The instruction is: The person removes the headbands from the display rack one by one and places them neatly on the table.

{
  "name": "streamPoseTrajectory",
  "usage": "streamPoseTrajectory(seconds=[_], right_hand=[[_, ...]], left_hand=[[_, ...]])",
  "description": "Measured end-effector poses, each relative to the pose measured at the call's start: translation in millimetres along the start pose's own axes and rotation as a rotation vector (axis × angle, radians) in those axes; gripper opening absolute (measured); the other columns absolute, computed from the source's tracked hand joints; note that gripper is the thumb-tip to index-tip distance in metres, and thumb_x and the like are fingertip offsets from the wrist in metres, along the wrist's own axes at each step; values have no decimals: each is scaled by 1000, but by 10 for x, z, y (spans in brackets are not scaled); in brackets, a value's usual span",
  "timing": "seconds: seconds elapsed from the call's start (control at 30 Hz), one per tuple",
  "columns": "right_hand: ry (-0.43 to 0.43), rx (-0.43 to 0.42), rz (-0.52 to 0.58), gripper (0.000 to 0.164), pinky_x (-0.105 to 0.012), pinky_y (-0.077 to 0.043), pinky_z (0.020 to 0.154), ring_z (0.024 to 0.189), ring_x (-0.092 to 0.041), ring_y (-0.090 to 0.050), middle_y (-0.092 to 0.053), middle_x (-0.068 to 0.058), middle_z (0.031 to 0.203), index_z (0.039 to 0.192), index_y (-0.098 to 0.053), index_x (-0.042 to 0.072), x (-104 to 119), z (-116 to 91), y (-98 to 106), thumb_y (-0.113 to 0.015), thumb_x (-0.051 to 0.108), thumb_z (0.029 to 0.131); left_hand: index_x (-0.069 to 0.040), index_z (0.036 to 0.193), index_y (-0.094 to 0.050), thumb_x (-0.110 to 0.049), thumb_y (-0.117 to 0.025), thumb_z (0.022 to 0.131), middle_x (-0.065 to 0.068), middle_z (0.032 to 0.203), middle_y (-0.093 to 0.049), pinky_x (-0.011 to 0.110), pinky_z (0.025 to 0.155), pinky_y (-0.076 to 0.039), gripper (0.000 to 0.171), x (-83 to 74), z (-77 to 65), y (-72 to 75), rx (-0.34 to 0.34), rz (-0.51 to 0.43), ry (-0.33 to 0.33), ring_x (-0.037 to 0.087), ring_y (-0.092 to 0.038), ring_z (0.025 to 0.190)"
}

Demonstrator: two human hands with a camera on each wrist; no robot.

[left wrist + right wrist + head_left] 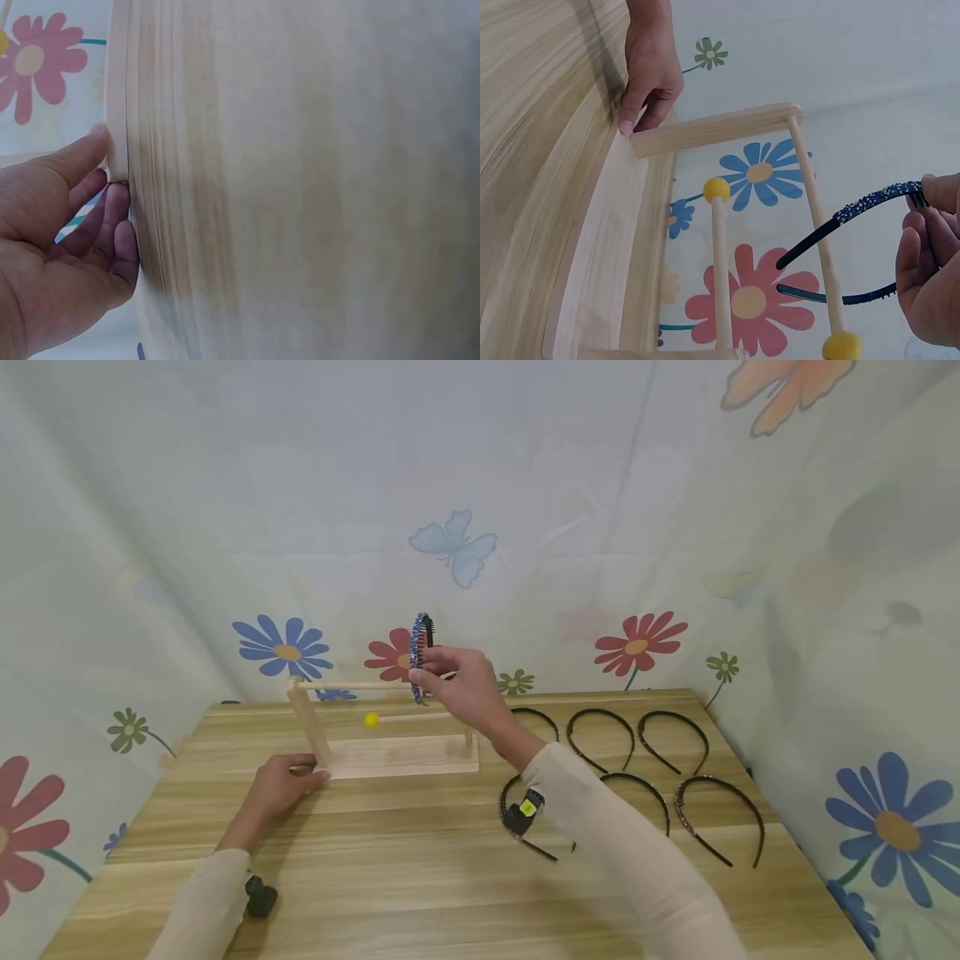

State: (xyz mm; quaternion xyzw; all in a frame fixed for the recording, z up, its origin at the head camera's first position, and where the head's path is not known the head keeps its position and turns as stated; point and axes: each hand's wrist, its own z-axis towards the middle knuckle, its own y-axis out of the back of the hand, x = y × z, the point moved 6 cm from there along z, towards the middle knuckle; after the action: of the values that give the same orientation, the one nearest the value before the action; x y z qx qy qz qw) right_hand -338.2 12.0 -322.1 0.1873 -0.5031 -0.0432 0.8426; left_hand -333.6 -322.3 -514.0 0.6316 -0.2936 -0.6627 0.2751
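Note:
A headband [416,652] with blue sparkly beading and small black teeth is pinched between the thumb and fingers of my right hand [465,685]. It is held up at the top rod of a pale wooden rack [405,757]. In the right wrist view, the headband's arms [804,244] pass on either side of the upper rod [810,187]. My left hand [277,785] grips the left end of the rack's base, thumb on top and fingers curled against the end [118,150]. Yellow balls [717,188] cap the rods.
Several dark headbands [601,711] lie in two rows at the right of the wood-grain table [375,877]; my right forearm [622,852] partly covers some. Behind the table hangs a cloth [525,460] printed with flowers and butterflies.

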Motion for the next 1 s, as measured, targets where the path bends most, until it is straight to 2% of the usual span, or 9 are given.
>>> streamPoseTrajectory(seconds=[0.2, 0.37, 0.7, 1.0], right_hand=[[22, -39, -31, 37, -27, -58, 69, 96, -20, -72, -78, -10, 105, 127, -72, 6, -27, -29, 144, -76, 22, 95], [8, -58, -59, 37, -32, -60, 75, 97, -21, -72, -78, -11, 107, 127, -71, 4, -58, -49, 264, -76, 22, 95], [-36, -67, -74, 37, -34, -60, 77, 100, -21, -71, -77, -10, 109, 127, -71, 6, -117, -113, 477, -75, 24, 96], [-82, -69, -75, 38, -33, -60, 76, 99, -20, -71, -77, -8, 109, 127, -71, 7, -179, -162, 584, -76, 26, 95]], left_hand=[[8, 131, -64, -31, -76, 95, 29, 123, -68, 48, 83, -59, 55, 28, 13, 11, 2, 5, 12, 42, -70, 107], [8, 131, -64, -30, -76, 95, 29, 122, -68, 45, 81, -60, 54, 26, 14, 0, 0, 0, 4, 41, -71, 106], [9, 129, -65, -30, -77, 94, 29, 120, -69, 43, 78, -60, 54, 33, 11, -11, -5, -2, -11, 40, -72, 103], [8, 130, -65, -31, -77, 94, 29, 120, -69, 44, 79, -60, 54, 21, 3, -7, -8, -2, -10, 41, -71, 104]])
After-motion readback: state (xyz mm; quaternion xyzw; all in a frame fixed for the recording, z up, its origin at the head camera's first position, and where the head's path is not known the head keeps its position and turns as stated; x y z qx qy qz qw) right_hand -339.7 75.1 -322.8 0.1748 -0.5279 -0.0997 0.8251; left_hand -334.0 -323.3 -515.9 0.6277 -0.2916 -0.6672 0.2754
